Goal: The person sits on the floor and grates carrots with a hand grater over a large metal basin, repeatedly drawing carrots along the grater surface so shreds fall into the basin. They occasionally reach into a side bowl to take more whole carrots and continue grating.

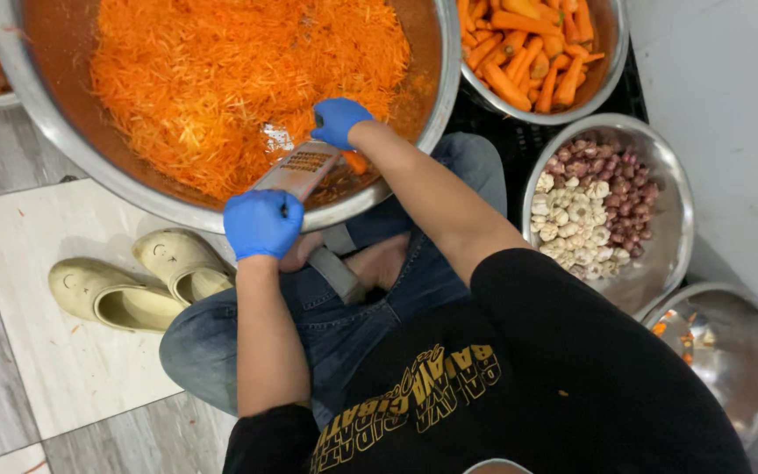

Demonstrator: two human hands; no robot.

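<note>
A big steel basin in front of me is heaped with shredded orange carrot. A flat metal grater leans over its near rim. My left hand, in a blue glove, grips the grater's lower end. My right hand, also gloved in blue, presses a carrot piece against the grater's upper part inside the basin. I sit cross-legged in jeans, and the grater's handle runs down toward my lap.
A steel bowl of whole peeled carrots stands at the upper right. Below it is a bowl of garlic and small red onions, then a nearly empty steel bowl. Beige clogs lie on the tiled floor at left.
</note>
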